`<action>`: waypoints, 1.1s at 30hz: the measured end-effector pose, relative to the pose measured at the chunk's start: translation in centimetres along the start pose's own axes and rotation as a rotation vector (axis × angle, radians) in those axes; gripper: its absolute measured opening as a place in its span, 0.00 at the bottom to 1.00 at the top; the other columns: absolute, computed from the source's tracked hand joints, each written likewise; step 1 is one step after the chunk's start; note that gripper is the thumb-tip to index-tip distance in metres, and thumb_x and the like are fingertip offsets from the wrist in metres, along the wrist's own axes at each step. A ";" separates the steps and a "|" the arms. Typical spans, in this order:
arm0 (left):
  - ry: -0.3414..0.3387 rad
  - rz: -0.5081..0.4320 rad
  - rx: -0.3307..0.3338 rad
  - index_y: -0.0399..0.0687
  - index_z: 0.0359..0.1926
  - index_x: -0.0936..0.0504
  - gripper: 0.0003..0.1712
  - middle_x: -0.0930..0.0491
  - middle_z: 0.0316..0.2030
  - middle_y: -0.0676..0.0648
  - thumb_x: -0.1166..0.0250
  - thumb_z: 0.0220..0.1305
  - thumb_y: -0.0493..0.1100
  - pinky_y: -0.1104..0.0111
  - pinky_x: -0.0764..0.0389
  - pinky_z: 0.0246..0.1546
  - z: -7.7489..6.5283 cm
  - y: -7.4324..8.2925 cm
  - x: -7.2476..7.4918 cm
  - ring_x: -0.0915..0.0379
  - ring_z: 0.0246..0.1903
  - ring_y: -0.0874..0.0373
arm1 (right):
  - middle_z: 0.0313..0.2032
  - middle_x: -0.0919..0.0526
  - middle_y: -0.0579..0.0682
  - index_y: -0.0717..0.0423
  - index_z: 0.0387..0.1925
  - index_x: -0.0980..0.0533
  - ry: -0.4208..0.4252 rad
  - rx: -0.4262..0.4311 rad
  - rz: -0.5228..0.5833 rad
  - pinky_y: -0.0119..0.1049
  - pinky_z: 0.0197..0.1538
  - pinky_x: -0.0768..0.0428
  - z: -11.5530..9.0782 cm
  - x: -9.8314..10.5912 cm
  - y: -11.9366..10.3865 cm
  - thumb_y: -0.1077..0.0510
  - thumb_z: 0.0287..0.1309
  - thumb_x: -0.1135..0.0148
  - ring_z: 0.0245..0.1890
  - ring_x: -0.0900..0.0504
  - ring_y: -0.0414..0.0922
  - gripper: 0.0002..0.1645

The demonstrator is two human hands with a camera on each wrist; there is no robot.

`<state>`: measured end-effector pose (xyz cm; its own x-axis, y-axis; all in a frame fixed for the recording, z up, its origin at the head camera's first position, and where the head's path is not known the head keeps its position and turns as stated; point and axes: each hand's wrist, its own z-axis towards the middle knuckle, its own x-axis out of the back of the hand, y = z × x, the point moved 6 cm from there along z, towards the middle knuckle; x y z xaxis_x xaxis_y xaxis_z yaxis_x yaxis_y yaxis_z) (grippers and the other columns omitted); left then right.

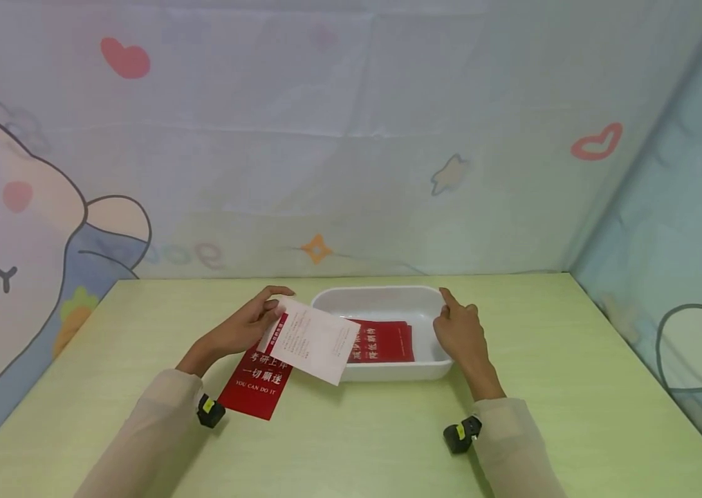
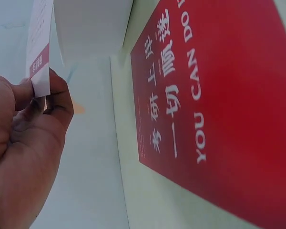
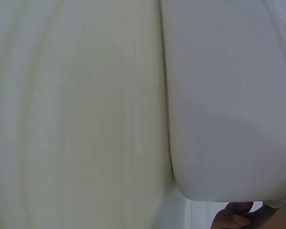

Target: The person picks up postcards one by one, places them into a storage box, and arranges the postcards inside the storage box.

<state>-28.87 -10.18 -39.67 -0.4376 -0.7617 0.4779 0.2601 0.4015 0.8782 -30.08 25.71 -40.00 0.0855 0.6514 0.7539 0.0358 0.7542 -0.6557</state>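
Observation:
My left hand [image 1: 245, 328] pinches a white printed card [image 1: 319, 340] with a red band by its left end, between thumb and fingers. The card is tilted and overlaps the left end of a white oblong tub [image 1: 382, 373] in the head view. Below this hand, a red card [image 1: 255, 391] lettered "YOU CAN DO IT" lies on the table. Inside the tub are red cards [image 1: 391, 342] with pale characters, partly covered by the white card. At the tub's right end, my right hand [image 1: 463, 335] grips the rim, its fingertips [image 3: 240, 219] curled beneath the lip.
The pale green table [image 1: 351, 443] meets a cartoon-printed cloth backdrop [image 1: 351, 173] behind the tub. Another cloth panel [image 1: 668, 277] stands along the right side. A small black camera is strapped at each wrist.

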 end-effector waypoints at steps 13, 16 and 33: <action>0.038 -0.009 0.055 0.49 0.66 0.34 0.20 0.26 0.58 0.40 0.48 0.77 0.44 0.62 0.17 0.45 1.1 1.1 -0.7 0.21 0.49 0.50 | 0.51 0.29 0.74 0.52 0.76 0.43 0.006 0.012 0.003 0.40 0.28 0.29 0.2 0.2 -0.1 0.54 0.73 0.69 0.28 0.29 0.53 0.32; 0.039 -0.013 0.045 0.48 0.66 0.35 0.21 0.27 0.58 0.39 0.48 0.77 0.44 0.61 0.16 0.47 1.3 1.3 -1.0 0.22 0.52 0.49 | 0.51 0.30 0.74 0.52 0.76 0.43 0.006 0.011 0.006 0.40 0.27 0.30 0.2 0.2 0.0 0.54 0.73 0.69 0.28 0.30 0.52 0.33; 0.094 -0.060 0.075 0.51 0.68 0.35 0.25 0.26 0.60 0.42 0.45 0.75 0.48 0.53 0.18 0.54 1.9 2.1 -2.1 0.22 0.55 0.47 | 0.50 0.31 0.72 0.50 0.76 0.44 -0.001 0.000 0.010 0.40 0.28 0.30 0.2 0.1 -0.2 0.54 0.73 0.68 0.27 0.30 0.52 0.32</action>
<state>-29.09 -6.76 -38.78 -0.3670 -0.8282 0.4234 0.1690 0.3883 0.9059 -30.24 25.68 -39.79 0.0845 0.6592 0.7472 0.0345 0.7475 -0.6633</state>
